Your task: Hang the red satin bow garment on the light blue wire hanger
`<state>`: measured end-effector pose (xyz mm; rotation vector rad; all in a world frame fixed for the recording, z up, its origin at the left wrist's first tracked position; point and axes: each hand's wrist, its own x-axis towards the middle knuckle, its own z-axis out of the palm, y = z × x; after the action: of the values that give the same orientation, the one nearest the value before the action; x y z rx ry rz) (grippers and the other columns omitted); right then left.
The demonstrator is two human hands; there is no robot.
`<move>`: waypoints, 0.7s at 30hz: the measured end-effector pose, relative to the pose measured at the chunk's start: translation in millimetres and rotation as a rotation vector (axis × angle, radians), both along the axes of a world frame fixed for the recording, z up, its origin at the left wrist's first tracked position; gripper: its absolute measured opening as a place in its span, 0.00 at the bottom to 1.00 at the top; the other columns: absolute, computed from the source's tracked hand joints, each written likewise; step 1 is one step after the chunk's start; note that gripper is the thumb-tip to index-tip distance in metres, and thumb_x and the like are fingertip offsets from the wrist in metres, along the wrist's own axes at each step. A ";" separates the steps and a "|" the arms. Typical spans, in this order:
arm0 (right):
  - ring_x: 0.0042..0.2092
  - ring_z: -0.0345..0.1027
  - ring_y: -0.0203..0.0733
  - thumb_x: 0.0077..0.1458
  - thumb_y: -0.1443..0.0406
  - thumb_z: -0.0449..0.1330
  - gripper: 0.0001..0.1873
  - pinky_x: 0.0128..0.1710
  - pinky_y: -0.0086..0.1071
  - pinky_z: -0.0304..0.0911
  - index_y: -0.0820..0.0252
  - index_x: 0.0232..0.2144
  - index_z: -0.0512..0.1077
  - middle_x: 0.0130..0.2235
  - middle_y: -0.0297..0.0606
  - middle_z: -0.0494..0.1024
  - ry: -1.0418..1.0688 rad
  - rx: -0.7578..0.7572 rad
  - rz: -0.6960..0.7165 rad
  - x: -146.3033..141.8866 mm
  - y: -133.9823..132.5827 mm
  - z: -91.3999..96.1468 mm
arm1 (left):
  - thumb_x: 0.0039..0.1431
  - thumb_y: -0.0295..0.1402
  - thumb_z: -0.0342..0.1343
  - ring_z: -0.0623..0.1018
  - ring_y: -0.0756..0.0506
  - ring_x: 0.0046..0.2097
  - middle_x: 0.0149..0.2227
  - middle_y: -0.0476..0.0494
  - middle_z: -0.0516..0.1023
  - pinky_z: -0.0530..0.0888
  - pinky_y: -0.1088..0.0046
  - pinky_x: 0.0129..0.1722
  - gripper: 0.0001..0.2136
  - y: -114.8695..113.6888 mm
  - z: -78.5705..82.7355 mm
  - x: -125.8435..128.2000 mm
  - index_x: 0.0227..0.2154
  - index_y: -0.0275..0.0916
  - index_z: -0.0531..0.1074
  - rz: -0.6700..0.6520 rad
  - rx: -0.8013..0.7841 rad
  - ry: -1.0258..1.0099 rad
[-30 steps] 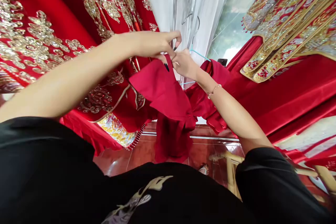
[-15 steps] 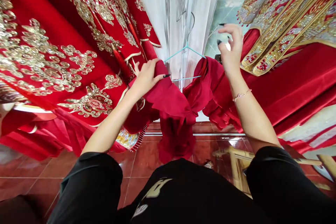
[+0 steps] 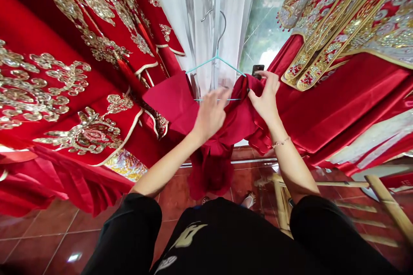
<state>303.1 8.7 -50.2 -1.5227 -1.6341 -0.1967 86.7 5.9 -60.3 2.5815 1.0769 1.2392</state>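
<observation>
Backdrop: sheer white curtain [image 3: 200,4] between gold-embroidered red robes [image 3: 74,90].
Cloth: soft, slippery red satin cloth [image 3: 171,103] across a teal wire hanger [image 3: 217,56]; best held near the hanger's arms.
Left hand [image 3: 211,114]: fingers spread, open.
Right hand [image 3: 266,96]: fingers pinching satin.

From my torso [image 3: 222,240], my left arm [image 3: 167,167] and my right arm [image 3: 292,167] reach forward. My left hand [image 3: 211,114] is open, with fingers spread and little blurred. My right hand [image 3: 266,96] is just beside it, slightly farther from my torso, with fingers bent downward.
</observation>
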 end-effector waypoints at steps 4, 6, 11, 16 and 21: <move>0.54 0.66 0.62 0.59 0.58 0.54 0.18 0.53 0.60 0.62 0.58 0.49 0.69 0.50 0.53 0.74 -0.102 -0.121 -0.195 -16.2 -23.5 17.0 | 0.58 0.19 0.43 0.63 0.41 0.69 0.65 0.38 0.63 0.58 0.58 0.72 0.33 17.8 -20.1 49.8 0.67 0.43 0.59 -0.337 -0.159 -0.199; 0.48 0.70 0.60 0.59 0.59 0.54 0.13 0.48 0.54 0.65 0.59 0.42 0.72 0.42 0.52 0.78 -0.134 -0.224 -0.219 -20.9 -22.8 22.7 | 0.55 0.18 0.43 0.63 0.40 0.69 0.67 0.37 0.59 0.61 0.58 0.70 0.36 35.5 -27.6 69.5 0.68 0.44 0.55 -0.396 -0.271 -0.321; 0.43 0.74 0.58 0.58 0.61 0.55 0.11 0.41 0.46 0.66 0.60 0.35 0.75 0.40 0.54 0.81 -0.149 -0.301 -0.238 -19.1 -1.7 27.2 | 0.54 0.18 0.45 0.51 0.40 0.74 0.70 0.39 0.52 0.53 0.57 0.73 0.38 60.2 -36.5 89.9 0.68 0.47 0.52 -0.376 -0.305 -0.434; 0.39 0.74 0.54 0.57 0.64 0.53 0.10 0.39 0.41 0.64 0.59 0.29 0.74 0.35 0.50 0.81 -0.144 -0.258 -0.185 -16.0 10.7 37.2 | 0.50 0.15 0.44 0.51 0.44 0.74 0.70 0.38 0.53 0.49 0.60 0.75 0.39 62.1 -37.1 92.2 0.67 0.43 0.53 -0.298 -0.294 -0.474; 0.36 0.71 0.50 0.57 0.64 0.51 0.11 0.38 0.39 0.61 0.58 0.30 0.73 0.32 0.44 0.79 -0.177 -0.121 -0.195 -22.8 7.3 50.1 | 0.50 0.15 0.44 0.59 0.41 0.72 0.66 0.39 0.67 0.49 0.56 0.75 0.34 74.2 -29.2 96.2 0.62 0.38 0.66 -0.414 -0.407 -0.368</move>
<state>280.3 16.0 -0.2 -1.8019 -1.6577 -0.3522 182.9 80.1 -89.6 2.0286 0.6040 1.1759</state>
